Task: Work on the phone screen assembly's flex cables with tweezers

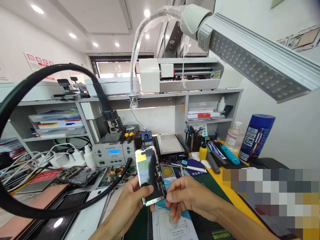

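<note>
My left hand [136, 196] is closed around the lower left of a phone screen [150, 173], its thumb pressed on the dark back. The screen has a pale rim, a yellow sticker near the top and small connectors along its right side. It is tilted up over the work mat. At its lower right corner is my right hand [183, 196], thumb and index finger pinched together and the other fingers curled. Whether anything small sits in that pinch I cannot make out. Below both hands lies a printed white and blue sheet [172, 225].
A hot-air station [112, 153] with a thick black hose [45, 213] stands left, beside several phones [86, 213]. Behind are a heating plate [171, 145] and white tweezers [195, 169]. A yellow bottle [203, 152] and blue can [257, 138] stand right. An LED lamp [257, 63] hangs overhead.
</note>
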Demonstrator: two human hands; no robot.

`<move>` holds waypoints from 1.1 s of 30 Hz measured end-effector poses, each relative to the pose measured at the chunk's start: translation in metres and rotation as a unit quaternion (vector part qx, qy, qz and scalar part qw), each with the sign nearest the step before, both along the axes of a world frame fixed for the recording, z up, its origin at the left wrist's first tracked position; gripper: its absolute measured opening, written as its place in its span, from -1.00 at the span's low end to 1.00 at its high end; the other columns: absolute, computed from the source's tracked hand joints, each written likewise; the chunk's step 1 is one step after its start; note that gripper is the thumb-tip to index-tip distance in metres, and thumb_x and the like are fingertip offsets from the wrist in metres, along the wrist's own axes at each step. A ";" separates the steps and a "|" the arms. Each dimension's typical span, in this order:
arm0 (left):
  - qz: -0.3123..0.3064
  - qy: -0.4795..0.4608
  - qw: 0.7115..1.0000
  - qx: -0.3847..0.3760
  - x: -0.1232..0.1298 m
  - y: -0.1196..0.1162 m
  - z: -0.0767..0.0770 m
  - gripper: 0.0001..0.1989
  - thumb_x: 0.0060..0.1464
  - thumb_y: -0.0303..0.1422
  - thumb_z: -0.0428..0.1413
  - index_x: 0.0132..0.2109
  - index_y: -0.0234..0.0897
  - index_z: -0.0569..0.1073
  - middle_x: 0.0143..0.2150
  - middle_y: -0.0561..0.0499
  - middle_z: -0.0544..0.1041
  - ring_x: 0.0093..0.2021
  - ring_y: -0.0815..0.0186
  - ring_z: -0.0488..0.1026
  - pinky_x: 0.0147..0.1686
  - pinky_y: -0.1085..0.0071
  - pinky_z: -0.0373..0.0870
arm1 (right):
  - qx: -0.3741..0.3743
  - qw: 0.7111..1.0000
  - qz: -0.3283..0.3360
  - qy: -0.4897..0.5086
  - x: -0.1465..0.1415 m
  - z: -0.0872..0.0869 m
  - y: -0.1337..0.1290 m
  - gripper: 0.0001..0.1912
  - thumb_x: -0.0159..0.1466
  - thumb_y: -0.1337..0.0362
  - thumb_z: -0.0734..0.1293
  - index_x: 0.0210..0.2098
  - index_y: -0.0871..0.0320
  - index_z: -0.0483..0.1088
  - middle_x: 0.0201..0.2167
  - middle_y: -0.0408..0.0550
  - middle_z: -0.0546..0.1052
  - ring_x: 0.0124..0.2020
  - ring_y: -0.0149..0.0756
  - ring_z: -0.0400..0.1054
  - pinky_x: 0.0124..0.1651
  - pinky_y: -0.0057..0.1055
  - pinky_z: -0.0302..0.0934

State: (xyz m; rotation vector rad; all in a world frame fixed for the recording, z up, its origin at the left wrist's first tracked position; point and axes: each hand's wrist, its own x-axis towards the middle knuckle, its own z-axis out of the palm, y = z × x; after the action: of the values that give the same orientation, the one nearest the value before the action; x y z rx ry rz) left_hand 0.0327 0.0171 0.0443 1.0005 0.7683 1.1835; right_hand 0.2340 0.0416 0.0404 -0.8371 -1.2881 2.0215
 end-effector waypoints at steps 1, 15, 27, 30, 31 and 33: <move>-0.001 0.002 1.000 0.000 0.000 0.000 0.000 -0.87 0.09 -0.43 0.24 -0.18 -0.32 0.56 -0.35 0.00 0.58 -0.44 0.31 0.46 -0.56 0.44 0.43 | -0.006 1.000 0.004 0.001 0.000 -0.001 0.000 -0.76 0.09 0.28 0.54 -0.41 0.32 0.47 -0.44 0.01 0.59 -0.53 -0.33 0.50 -0.43 -0.34 0.45; -0.037 0.080 0.996 -0.029 -0.001 -0.001 -0.002 -0.66 0.06 -0.21 0.28 -0.11 -0.29 0.41 -0.39 -0.02 0.55 -0.50 0.30 0.49 -0.69 0.49 0.41 | -0.022 0.998 -0.057 -0.009 -0.008 -0.010 0.004 -0.84 0.10 0.34 0.48 -0.48 0.28 0.45 -0.59 -0.11 0.51 -0.58 -0.38 0.47 -0.49 -0.45 0.43; 0.004 0.093 0.993 -0.068 0.000 -0.001 -0.012 -0.70 0.01 -0.22 0.33 -0.30 -0.26 0.39 -0.67 0.24 0.24 -0.70 0.56 -0.03 -0.77 0.64 -0.06 | 0.075 0.991 -0.094 -0.051 -0.018 -0.005 -0.009 -0.78 0.11 0.25 0.49 -0.37 0.25 0.43 -0.66 -0.13 0.56 -0.66 -0.43 0.41 -0.50 -0.47 0.35; 0.018 0.079 0.994 -0.076 0.003 -0.002 -0.012 -0.70 -0.02 -0.23 0.33 -0.34 -0.26 0.38 -0.63 0.22 0.27 -0.67 0.55 0.03 -0.77 0.64 -0.02 | 0.078 0.992 -0.088 -0.056 -0.019 -0.006 -0.010 -0.77 0.11 0.24 0.50 -0.36 0.24 0.43 -0.64 -0.12 0.58 -0.66 -0.43 0.41 -0.49 -0.47 0.34; 0.023 0.074 0.994 -0.077 0.004 -0.003 -0.012 -0.70 -0.03 -0.22 0.33 -0.34 -0.26 0.39 -0.62 0.21 0.28 -0.67 0.54 0.06 -0.77 0.64 0.00 | 0.077 0.992 -0.086 -0.055 -0.019 -0.005 -0.009 -0.76 0.10 0.24 0.50 -0.36 0.24 0.43 -0.64 -0.13 0.58 -0.66 -0.43 0.41 -0.48 -0.46 0.35; 0.030 0.068 0.994 -0.079 0.006 -0.003 -0.011 -0.70 -0.05 -0.22 0.33 -0.32 -0.27 0.40 -0.62 0.19 0.31 -0.66 0.51 0.12 -0.77 0.64 0.06 | 0.074 0.992 -0.083 -0.052 -0.019 -0.005 -0.009 -0.74 0.08 0.26 0.53 -0.35 0.24 0.42 -0.64 -0.14 0.57 -0.64 -0.43 0.41 -0.47 -0.45 0.35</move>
State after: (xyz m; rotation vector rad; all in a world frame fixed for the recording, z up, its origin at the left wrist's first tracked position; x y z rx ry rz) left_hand 0.0386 0.0139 0.0333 0.9393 0.9911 1.0953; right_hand 0.2146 0.0323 0.0356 -0.9565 -1.3600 1.7494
